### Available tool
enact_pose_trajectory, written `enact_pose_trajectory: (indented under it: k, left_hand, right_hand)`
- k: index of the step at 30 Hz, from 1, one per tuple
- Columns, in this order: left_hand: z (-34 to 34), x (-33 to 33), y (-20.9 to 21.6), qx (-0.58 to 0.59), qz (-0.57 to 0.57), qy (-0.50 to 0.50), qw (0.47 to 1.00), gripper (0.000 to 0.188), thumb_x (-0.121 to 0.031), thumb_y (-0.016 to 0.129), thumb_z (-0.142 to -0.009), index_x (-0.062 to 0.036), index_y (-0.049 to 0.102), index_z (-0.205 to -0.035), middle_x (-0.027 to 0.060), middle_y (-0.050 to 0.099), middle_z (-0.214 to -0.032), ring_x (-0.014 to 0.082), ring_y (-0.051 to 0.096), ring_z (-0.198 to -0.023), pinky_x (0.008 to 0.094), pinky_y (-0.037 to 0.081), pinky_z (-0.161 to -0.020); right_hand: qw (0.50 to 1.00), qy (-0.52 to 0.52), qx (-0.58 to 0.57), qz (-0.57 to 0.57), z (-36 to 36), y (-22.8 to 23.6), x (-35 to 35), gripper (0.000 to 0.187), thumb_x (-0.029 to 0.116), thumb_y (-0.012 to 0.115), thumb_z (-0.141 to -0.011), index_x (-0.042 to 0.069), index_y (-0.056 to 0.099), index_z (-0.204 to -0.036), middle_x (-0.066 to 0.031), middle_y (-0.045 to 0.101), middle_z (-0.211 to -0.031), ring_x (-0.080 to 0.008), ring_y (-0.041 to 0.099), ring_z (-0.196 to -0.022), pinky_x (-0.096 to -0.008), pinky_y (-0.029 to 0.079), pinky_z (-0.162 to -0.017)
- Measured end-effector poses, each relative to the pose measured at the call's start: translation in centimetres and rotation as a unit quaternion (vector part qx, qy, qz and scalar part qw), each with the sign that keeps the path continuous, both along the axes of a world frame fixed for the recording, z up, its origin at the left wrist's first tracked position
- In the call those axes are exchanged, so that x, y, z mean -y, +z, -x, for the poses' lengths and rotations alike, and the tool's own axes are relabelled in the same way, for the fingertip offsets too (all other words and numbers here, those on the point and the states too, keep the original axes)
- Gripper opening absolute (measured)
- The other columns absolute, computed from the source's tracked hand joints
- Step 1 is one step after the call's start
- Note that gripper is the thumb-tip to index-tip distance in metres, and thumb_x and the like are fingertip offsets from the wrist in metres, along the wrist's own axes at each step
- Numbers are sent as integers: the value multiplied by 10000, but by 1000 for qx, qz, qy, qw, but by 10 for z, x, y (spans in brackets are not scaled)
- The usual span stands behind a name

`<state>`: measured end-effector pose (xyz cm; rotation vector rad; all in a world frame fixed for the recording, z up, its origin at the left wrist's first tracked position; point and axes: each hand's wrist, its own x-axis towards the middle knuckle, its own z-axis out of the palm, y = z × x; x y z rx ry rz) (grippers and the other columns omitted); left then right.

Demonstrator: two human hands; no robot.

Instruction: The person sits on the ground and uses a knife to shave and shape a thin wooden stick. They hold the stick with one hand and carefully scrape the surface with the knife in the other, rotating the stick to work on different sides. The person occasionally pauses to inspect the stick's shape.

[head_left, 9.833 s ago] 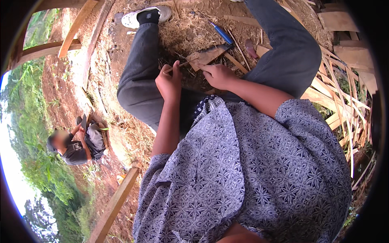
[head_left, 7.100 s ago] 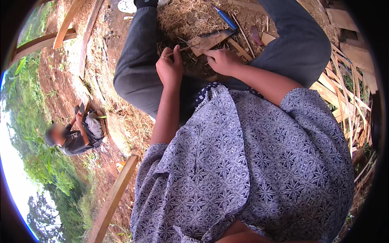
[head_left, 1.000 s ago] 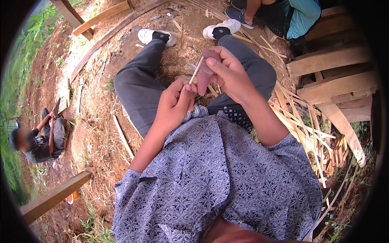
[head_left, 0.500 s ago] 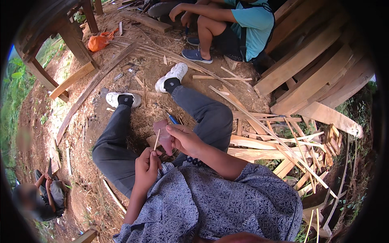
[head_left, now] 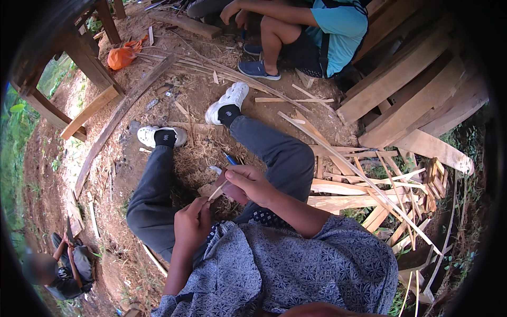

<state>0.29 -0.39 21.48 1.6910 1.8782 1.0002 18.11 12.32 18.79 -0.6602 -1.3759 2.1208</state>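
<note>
My left hand (head_left: 192, 221) pinches the lower end of a thin, pale wooden stick (head_left: 217, 190) between thumb and fingers. The stick slants up and right to my right hand (head_left: 250, 184), whose fingers are closed on a reddish-brown sheet that looks like sandpaper (head_left: 238, 196). Its thumb presses over the stick's upper end, where the sheet lies against the wood. Part of the sheet is hidden by the fingers. Just beyond my right hand, a blue-handled tool (head_left: 229, 158) shows; its kind is unclear.
Split wooden strips (head_left: 364, 186) are heaped at the right, below stacked planks (head_left: 406, 79). A person in a turquoise shirt (head_left: 338, 37) sits ahead. Another person (head_left: 71, 267) sits at the lower left. An orange bag (head_left: 122, 56) lies near a wooden frame (head_left: 90, 63).
My right hand has moved slightly down and turned, bringing the reddish-brown sheet lower and its thumb over the stick's upper end. The stick now slants more to the right.
</note>
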Motion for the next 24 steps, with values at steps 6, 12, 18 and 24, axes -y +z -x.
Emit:
enact_pose_trajectory:
  k: [6,12,18,24]
  left_hand:
    - [-5,9,-13,122,18,-5,992,140,-86,535,-994,-1,642,-964,95,559,-588,154,539,-485,306,407,-494]
    - [-14,7,-20,248,11,23,968,278,-166,439,-1063,-2,608,-916,-25,509,-589,26,456,-543,218,367,-507]
    - [-15,1,-12,234,-8,42,971,203,-95,480,-1023,17,623,-931,25,527,-585,60,493,-532,254,393,-508]
    - [-17,2,-27,230,-49,68,970,276,-181,463,-1059,1,586,-892,-39,501,-602,17,439,-550,219,337,-492]
  right_hand:
    - [980,-2,-129,152,5,2,17,314,281,435,-1074,26,599,-1154,-43,607,-801,-88,601,-701,-284,512,-674]
    - [989,42,-118,81,13,19,13,311,231,403,-1064,19,514,-1263,-85,639,-929,-124,656,-827,-283,523,-672]
    - [983,67,-127,111,11,23,11,420,155,419,-1037,-5,418,-1425,-30,527,-823,-85,547,-647,-258,490,-595]
    - [966,69,-97,228,25,24,39,470,168,398,-1041,29,373,-1490,47,436,-672,-28,424,-561,-229,417,-506]
